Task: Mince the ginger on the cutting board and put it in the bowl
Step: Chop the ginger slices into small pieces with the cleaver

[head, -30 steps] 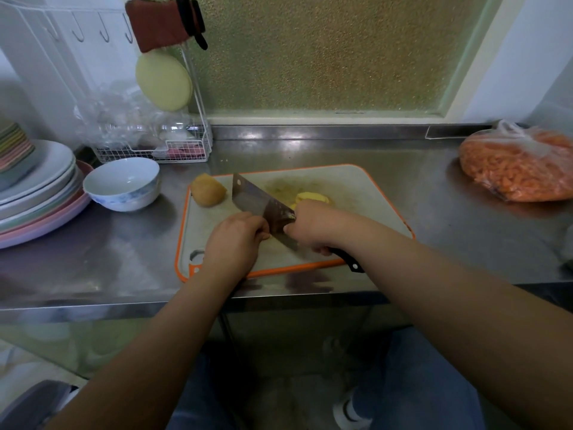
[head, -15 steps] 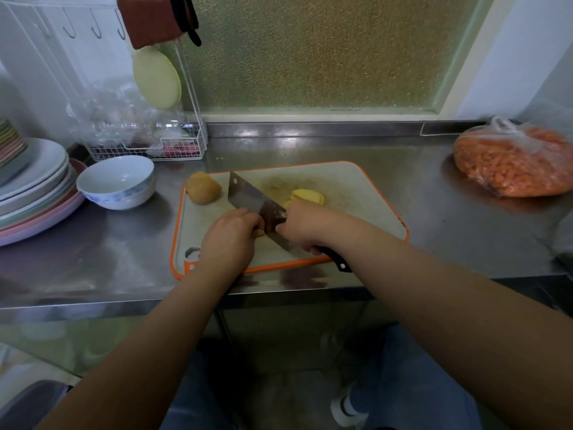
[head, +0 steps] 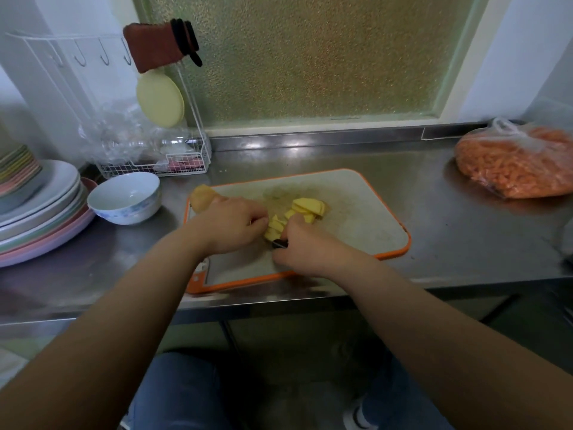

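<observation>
Gripping something dark at the board's centre, the right hand (head: 305, 248) has its fingers curled round what looks like a knife handle (head: 280, 243) — only a small black stub shows beside the knuckles, and the blade cannot be made out. The left hand (head: 231, 225) lies just at its nine o'clock, fingers bent under with the tips down against the yellow ginger slices (head: 305, 209); whether it pinches a slice or only steadies the pile cannot be told.

The slices lie in a loose overlapping heap on the cutting board (head: 366, 218), running from between the two hands up toward one o'clock. They are flat cut pieces, not yet fine mince. An uncut ginger lump (head: 200, 197) with tan skin sits at the board's ten o'clock corner, partly behind the left wrist.

The board, grey-white with an orange rim, rests on a steel counter (head: 434, 243). At its nine o'clock, near but apart from it, stands the white bowl (head: 125, 198) — upright, nothing visible inside. Further toward nine o'clock a stack of plates (head: 40, 212) in pale colours touches or nearly touches the bowl. At eleven o'clock a white wire rack (head: 173, 159) holds clear plastic, with a pale yellow disc (head: 159, 99) and a dark red cloth (head: 152, 48) hung above. At three o'clock, well apart, lies a clear bag of orange pieces (head: 514, 162).
</observation>
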The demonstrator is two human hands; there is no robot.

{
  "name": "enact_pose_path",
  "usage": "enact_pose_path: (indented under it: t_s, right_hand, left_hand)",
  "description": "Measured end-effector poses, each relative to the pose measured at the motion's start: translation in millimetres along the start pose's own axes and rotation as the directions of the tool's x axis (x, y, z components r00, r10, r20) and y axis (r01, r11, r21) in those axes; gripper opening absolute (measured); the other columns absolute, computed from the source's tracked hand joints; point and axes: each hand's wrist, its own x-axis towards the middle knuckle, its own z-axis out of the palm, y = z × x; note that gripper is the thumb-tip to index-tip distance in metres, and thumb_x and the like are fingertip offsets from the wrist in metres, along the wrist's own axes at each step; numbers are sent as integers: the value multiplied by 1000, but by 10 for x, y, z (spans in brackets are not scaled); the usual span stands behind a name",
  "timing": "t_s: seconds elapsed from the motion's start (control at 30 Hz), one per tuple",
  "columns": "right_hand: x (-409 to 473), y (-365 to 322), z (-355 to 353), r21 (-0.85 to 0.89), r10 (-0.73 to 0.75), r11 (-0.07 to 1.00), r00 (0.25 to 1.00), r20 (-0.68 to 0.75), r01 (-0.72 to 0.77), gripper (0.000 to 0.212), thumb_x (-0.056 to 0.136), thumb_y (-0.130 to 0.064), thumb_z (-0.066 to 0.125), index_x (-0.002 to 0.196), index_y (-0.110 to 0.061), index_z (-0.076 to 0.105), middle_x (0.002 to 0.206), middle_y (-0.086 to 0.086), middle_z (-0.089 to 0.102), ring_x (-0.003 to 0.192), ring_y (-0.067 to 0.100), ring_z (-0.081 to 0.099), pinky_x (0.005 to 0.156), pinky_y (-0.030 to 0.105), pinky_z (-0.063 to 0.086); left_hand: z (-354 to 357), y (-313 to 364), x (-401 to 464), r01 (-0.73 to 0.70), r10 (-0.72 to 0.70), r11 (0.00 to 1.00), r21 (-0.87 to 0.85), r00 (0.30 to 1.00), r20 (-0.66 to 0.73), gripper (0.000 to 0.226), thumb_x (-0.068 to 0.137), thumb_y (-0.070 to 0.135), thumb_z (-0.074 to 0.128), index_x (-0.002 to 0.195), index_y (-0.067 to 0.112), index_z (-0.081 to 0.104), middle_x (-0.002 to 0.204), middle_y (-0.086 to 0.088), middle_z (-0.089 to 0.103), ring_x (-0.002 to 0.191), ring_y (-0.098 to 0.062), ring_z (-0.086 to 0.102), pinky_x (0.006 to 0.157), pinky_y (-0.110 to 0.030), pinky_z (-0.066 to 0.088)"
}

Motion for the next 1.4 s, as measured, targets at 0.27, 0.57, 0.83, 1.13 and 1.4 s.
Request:
enact_pose_path:
  t_s: [0.27, 0.57, 0.83, 1.13, 1.4]
  right_hand:
    - [-118, 8, 68, 15, -37, 999, 997, -67, 38, 48, 91, -29, 58, 126, -6, 36, 114, 11, 56, 94, 27, 56, 66, 30, 35]
    - [-115, 4, -25, 92, -84, 991, 991, -105, 94, 32, 92, -29, 56, 113, -10, 40, 80, -2, 49, 76, 20, 51, 55, 29, 34]
    - [2, 319, -358, 398, 40, 915, 968, -248, 64, 33, 89, -20, 55, 57, -12, 56, 52, 6, 54, 42, 18, 46, 45, 25, 40]
    - [98, 577, -482, 505, 116, 862, 960, -256, 30, 36, 91, -19, 53, 57, -6, 56, 48, 7, 51, 41, 20, 43, 43, 25, 37]
    - [73, 594, -461, 549, 117, 835, 960, -256, 45, 35, 93, -14, 52, 59, -5, 55, 42, 0, 49, 38, 15, 40, 37, 22, 35]
  left_hand:
    - [-63, 54, 111, 110, -74, 989, -103, 949, 308, 40, 89, 42, 31, 85, 16, 60, 92, 0, 61, 87, -20, 56, 87, -38, 45]
    - [-250, 150, 375, 124, -142, 990, 75, 929, 342, 44, 99, 40, 29, 93, 19, 67, 107, -10, 64, 99, -27, 57, 85, -32, 42]
    - [-80, 26, 68, -119, -117, 934, -337, 789, -603, 18, 88, 26, 61, 101, 13, 59, 97, 2, 55, 90, -13, 52, 79, -17, 39]
    - [371, -56, 235, 84, -33, 947, -311, 986, 164, 99, 69, 45, 82, 149, 21, 29, 149, -1, 36, 135, -18, 34, 109, -25, 25]
    - [480, 2, 281, 67, -56, 900, -430, 998, 38, 58, 74, 35, 80, 125, 24, 55, 113, 10, 47, 109, -12, 47, 96, -26, 40]
